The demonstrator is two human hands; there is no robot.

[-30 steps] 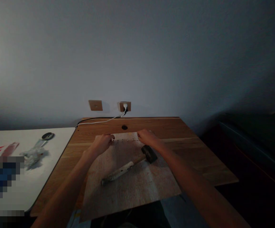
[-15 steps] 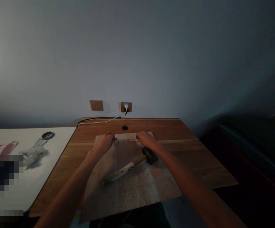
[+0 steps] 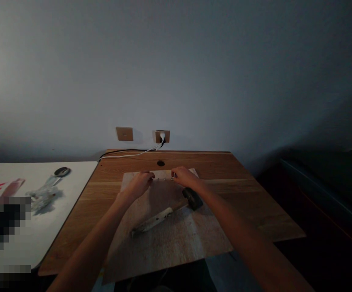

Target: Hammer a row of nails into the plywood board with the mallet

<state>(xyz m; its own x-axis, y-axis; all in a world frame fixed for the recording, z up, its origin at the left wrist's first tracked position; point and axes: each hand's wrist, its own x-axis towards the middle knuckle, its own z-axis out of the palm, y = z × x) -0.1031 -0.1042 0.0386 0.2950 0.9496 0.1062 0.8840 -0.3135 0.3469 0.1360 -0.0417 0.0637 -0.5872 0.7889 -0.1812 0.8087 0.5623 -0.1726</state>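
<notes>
Small nails [image 3: 164, 179] stand in a short row near the far edge of a flat board [image 3: 176, 243], between the left hand [image 3: 144, 181] and the right hand [image 3: 182, 176]. Both hands' fingers are curled narrow at the row's ends; whether they grip a nail, I cannot tell. Likely light, stiff and slim, the nails suit a fingertip pinch; a hammer [image 3: 166, 212] lies nearer.

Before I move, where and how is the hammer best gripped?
Likely by its pale handle section, from above on the near side: the hammer lies along the board, that end slanting near-left, while its head sits by the right forearm.
</notes>
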